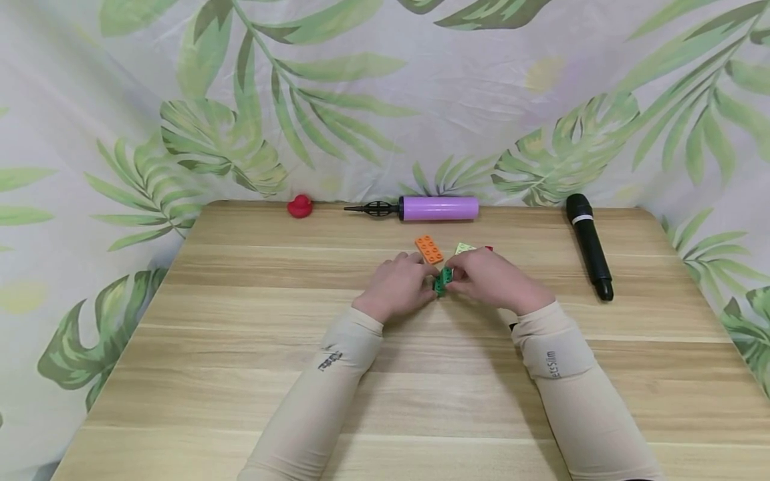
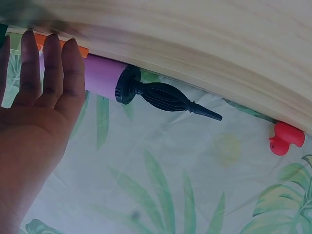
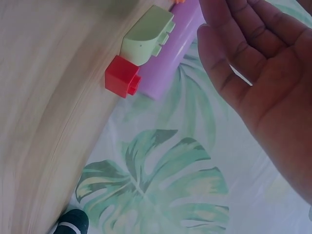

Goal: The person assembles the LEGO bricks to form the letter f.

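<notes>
Between my two hands is a studded green toy building brick (image 1: 446, 275), low over the middle of the wooden table. My left hand (image 1: 398, 288) pinches its lower left end with thumb and fingertips. From the other side, my right hand (image 1: 494, 279) grips the upper right part. Whether this is one brick or two together, I cannot tell. In the left wrist view only a dark green corner (image 2: 3, 33) shows beside the fingers. An orange brick (image 1: 429, 249) lies just beyond the left fingertips. Behind the right hand are a pale green brick (image 3: 148, 36) and a red brick (image 3: 122, 76), mostly hidden in the head view.
Along the back edge lie a red toy duck (image 1: 300, 206) and a purple hand pump (image 1: 439, 208) with a black nozzle. A black microphone (image 1: 589, 247) rests at the right. A leaf-patterned cloth (image 1: 349, 100) hangs behind the table (image 1: 240, 374).
</notes>
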A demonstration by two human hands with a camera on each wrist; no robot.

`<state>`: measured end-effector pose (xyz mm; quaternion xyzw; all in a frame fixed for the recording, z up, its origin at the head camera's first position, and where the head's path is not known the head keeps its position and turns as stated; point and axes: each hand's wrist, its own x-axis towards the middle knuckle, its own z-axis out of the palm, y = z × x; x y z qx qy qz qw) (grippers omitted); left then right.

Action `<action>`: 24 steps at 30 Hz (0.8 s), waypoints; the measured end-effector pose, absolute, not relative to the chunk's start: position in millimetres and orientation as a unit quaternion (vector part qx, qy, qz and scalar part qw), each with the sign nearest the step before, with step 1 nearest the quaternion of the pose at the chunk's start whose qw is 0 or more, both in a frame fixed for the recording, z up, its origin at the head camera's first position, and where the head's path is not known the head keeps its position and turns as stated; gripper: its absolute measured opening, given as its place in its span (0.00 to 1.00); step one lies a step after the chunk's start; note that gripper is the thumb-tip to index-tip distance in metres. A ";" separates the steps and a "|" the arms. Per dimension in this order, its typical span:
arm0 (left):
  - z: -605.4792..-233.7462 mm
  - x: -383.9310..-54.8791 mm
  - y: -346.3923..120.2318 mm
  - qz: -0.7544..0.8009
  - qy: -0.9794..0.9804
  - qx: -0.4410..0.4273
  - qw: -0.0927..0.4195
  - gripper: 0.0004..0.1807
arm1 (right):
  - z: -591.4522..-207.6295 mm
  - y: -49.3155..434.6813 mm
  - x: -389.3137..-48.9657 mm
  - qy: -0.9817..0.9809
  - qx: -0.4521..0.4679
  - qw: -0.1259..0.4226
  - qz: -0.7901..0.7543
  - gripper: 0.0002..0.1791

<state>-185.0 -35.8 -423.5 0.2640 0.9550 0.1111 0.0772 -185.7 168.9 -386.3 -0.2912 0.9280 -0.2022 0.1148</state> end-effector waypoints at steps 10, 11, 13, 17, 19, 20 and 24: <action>-422.9 -184.4 -36.4 0.112 0.954 0.267 0.075 0.22 | -390.9 163.0 -185.2 0.930 -0.293 0.121 -0.187 0.04; -422.6 -184.2 -36.4 0.114 0.954 0.267 0.074 0.22 | -391.0 162.6 -185.0 0.930 -0.294 0.121 -0.186 0.03; -422.2 -184.0 -36.3 0.114 0.954 0.267 0.074 0.21 | -390.2 161.5 -184.1 0.931 -0.292 0.120 -0.185 0.03; -421.7 -184.1 -35.9 0.112 0.954 0.266 0.078 0.20 | -389.0 159.4 -182.7 0.932 -0.293 0.119 -0.178 0.03; -421.7 -184.2 -35.7 0.110 0.954 0.265 0.080 0.20 | -388.2 158.2 -181.6 0.933 -0.295 0.116 -0.173 0.03; -421.5 -184.2 -35.7 0.110 0.954 0.265 0.081 0.20 | -388.3 157.6 -181.5 0.933 -0.297 0.113 -0.170 0.03; -421.5 -183.9 -35.6 0.108 0.955 0.265 0.081 0.19 | -389.1 155.7 -179.9 0.934 -0.300 0.104 -0.165 0.04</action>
